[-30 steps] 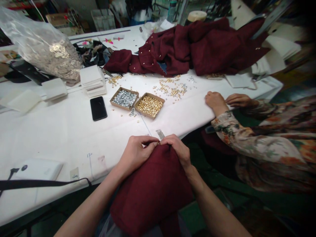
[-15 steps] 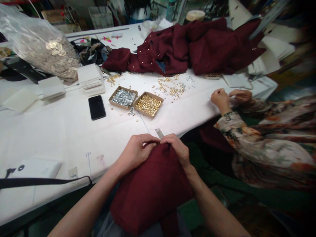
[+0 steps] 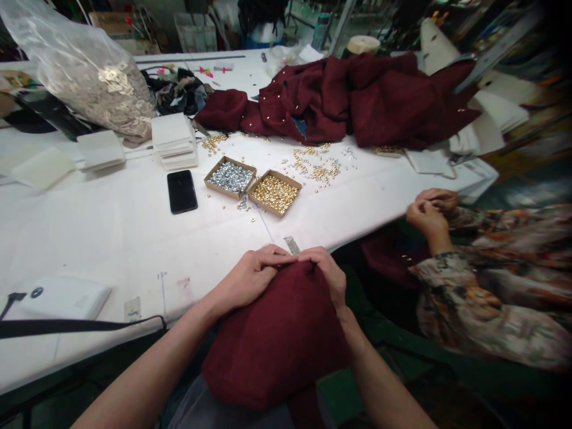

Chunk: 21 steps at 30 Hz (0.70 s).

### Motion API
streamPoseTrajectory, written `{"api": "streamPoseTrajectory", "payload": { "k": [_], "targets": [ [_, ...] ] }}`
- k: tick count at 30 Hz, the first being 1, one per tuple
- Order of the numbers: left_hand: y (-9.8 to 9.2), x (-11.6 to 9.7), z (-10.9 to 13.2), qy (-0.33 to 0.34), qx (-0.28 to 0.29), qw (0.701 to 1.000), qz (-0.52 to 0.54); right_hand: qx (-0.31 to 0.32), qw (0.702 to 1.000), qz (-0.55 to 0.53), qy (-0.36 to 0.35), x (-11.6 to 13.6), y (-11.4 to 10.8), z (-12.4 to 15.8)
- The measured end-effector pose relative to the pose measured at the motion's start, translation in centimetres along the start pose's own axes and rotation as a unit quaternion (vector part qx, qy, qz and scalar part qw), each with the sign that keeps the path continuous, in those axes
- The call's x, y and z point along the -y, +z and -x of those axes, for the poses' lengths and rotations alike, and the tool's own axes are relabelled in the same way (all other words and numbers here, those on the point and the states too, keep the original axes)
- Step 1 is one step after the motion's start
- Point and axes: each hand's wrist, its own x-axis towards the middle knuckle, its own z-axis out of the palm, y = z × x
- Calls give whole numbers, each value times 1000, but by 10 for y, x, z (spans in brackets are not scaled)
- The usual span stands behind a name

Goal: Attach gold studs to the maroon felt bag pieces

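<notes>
A dark red cloth (image 3: 272, 339) lies bunched over my lap at the table's near edge. My left hand (image 3: 252, 277) and my right hand (image 3: 328, 274) both pinch its top fold, fingertips meeting at the middle. Whatever small thing sits between the fingertips is hidden. Just beyond them on the white table (image 3: 102, 238) stand two small cardboard trays, one of silver rings (image 3: 230, 177) and one of gold rings (image 3: 274, 192). Loose gold and silver rings (image 3: 315, 167) are scattered behind the trays.
A black phone (image 3: 182, 191) lies left of the trays. A heap of dark red cloth (image 3: 357, 98) fills the back. A clear bag of metal pieces (image 3: 89, 74) and white pad stacks (image 3: 174, 142) sit far left. A co-worker's hands (image 3: 429, 211) work at right.
My hands stay pinched on the cloth fold. The co-worker's hands have drawn back from the tabletop toward their lap, off the table's edge. The view has shifted slightly.
</notes>
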Motion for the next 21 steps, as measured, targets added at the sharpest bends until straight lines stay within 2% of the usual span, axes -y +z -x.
{"api": "streamPoseTrajectory", "payload": {
  "k": [5,9,12,16,21],
  "targets": [
    [1,2,1,6,-10,999,-31,-9,999,23,27,-5,4,4],
    [-5,3,-4,12,-5,999,-31,-14,999,41,13,-4,5,2],
    [-6,8,-7,-22,-22,998,54,13,999,35,-25,6,4,-2],
    [2,22,-4,-107,-68,969,214,32,998,29,-45,18,3,-6],
    [6,29,-2,-147,-73,946,278,29,998,28,-51,18,7,-5]
  ]
}}
